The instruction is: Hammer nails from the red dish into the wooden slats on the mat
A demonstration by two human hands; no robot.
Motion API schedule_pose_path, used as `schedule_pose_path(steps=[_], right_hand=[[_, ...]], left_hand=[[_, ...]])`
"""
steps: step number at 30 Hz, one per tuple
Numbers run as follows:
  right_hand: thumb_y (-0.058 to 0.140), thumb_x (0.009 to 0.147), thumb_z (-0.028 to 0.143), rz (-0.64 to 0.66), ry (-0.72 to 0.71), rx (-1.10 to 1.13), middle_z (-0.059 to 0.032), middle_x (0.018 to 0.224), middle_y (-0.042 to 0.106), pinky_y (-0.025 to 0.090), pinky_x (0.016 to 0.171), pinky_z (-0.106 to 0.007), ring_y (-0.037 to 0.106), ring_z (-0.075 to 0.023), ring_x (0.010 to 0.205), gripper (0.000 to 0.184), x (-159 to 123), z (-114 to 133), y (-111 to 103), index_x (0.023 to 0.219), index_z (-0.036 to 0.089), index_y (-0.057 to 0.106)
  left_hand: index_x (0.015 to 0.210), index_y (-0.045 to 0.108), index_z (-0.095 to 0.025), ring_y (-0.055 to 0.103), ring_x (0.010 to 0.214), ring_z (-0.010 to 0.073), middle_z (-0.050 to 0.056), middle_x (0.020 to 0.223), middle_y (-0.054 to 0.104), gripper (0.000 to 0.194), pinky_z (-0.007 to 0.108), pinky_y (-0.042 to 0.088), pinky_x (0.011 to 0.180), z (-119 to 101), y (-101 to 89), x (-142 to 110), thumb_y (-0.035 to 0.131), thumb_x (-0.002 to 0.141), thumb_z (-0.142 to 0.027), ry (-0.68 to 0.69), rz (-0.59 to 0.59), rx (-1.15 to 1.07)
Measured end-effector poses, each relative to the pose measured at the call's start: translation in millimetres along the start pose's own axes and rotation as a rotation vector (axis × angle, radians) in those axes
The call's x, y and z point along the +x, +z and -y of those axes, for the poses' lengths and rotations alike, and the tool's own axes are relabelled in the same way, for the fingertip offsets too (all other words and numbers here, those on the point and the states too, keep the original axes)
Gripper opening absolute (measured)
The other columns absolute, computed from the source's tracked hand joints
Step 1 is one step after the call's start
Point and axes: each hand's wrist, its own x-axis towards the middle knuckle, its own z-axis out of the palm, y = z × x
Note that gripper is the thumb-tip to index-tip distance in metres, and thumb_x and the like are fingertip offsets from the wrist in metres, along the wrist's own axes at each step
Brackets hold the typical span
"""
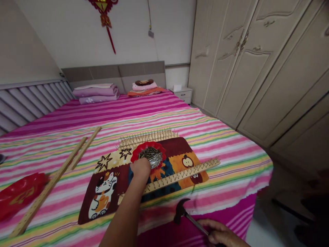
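Observation:
My left hand [141, 168] reaches to the near left rim of a red scalloped bowl [163, 148]; its fingertips are hidden. Many loose metal nails [153, 156] fill the bowl. At the bottom edge, my right hand [222, 235] is closed round the handle of a claw hammer [196, 224], whose dark head lies to the left. Between the bowl and the hammer lies a wooden strip [180, 175] studded with nails along its length. Behind the bowl is another nail-studded wooden piece [140, 139]. A patterned mat [86, 206] with a cat picture lies beneath.
Two wooden strips, a long one [48, 187] and a shorter one [86, 147], lie on the left of the striped bed [231, 154]. Beside them sits a red plastic dish [17, 193]. Folded bedding [96, 92] rests by the headboard, and a wardrobe [231, 68] stands right.

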Motion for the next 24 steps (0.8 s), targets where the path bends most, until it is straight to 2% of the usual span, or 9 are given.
schedule_pose_path(steps=[3,7,11,14,16,20,24], right_hand=[[0.052,0.056,0.019,0.0,0.03,-0.005,0.0051,0.047,0.051,0.009,0.032,-0.014,0.035,-0.0023,0.026,0.055,-2,3,2,0.109,0.016,0.065],[0.051,0.055,0.019,-0.013,0.051,-0.038,0.004,0.047,0.054,0.01,0.031,-0.014,0.034,-0.0023,0.024,0.056,-4,7,5,0.109,0.016,0.064],[0.05,0.054,0.019,-0.02,0.045,-0.044,0.0051,0.044,0.052,0.013,0.031,-0.013,0.035,-0.0026,0.025,0.056,-3,9,6,0.109,0.015,0.063],[0.05,0.055,0.019,0.005,0.046,-0.066,0.0059,0.044,0.051,0.016,0.029,-0.013,0.036,-0.0032,0.024,0.058,-3,10,6,0.111,0.014,0.062],[0.05,0.056,0.02,0.019,0.052,-0.094,0.006,0.045,0.052,0.016,0.028,-0.013,0.036,-0.0035,0.024,0.057,-3,10,6,0.112,0.014,0.061],[0.05,0.058,0.02,0.011,0.06,-0.105,0.0074,0.047,0.051,0.015,0.028,-0.012,0.032,-0.0017,0.024,0.056,-5,12,7,0.113,0.016,0.059],[0.052,0.061,0.02,0.027,0.045,-0.084,0.0074,0.049,0.052,0.014,0.028,-0.011,0.032,-0.0016,0.026,0.052,-7,13,9,0.113,0.017,0.058]], left_hand=[[0.088,0.072,-0.014,0.063,0.099,0.0333,0.021,0.101,0.069,0.03,0.043,0.042,0.082,-9,4.4,2,0.051,0.078,-0.032,0.003,0.012,-0.023],[0.083,0.072,-0.012,0.065,0.093,0.0303,0.022,0.099,0.07,0.022,0.036,0.045,0.073,-10,8.9,9,0.054,0.071,-0.018,0.015,0.054,-0.106],[0.067,0.069,-0.015,0.067,0.082,0.026,0.017,0.081,0.072,0.013,0.031,0.045,0.069,1,6.0,14,0.057,0.064,-0.012,0.062,0.069,-0.235],[0.07,0.067,-0.017,0.065,0.07,0.0187,0.007,0.072,0.071,0.011,0.026,0.045,0.063,16,-1.7,7,0.057,0.067,-0.02,0.106,0.068,-0.369],[0.077,0.065,-0.018,0.062,0.064,0.0148,0.002,0.066,0.068,0.015,0.024,0.045,0.06,28,-7.6,-5,0.059,0.067,-0.026,0.119,0.062,-0.603],[0.082,0.065,-0.017,0.055,0.052,0.0112,-0.003,0.053,0.06,0.034,0.021,0.038,0.049,55,-16.4,-39,0.071,0.053,-0.034,0.106,0.068,-1.217],[0.078,0.071,-0.015,0.059,0.063,0.0121,0.005,0.072,0.07,0.036,0.022,0.044,0.056,76,-15.4,-73,0.075,0.047,-0.033,-0.018,0.133,-1.405]])
